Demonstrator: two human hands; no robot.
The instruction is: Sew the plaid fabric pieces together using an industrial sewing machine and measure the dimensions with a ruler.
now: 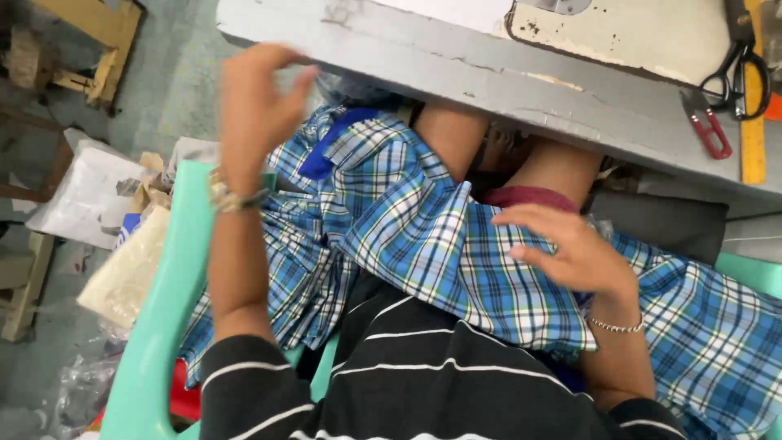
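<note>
Looks to me like a small sewing workshop, not a home. Up past my right hand [570,248] there's a worn grey worktable [489,81] with the chipped cream base of a sewing machine [627,37] set on it. Further right on the same table I can see black scissors [741,69], red thread snips [709,126] and a yellow ruler [753,138]. Blue plaid fabric [440,244] is piled under both hands. Off beyond my left hand [257,106] it's bare concrete floor [175,90] with bundles of cloth and bags [98,195] and some rough wooden furniture [90,33].
</note>
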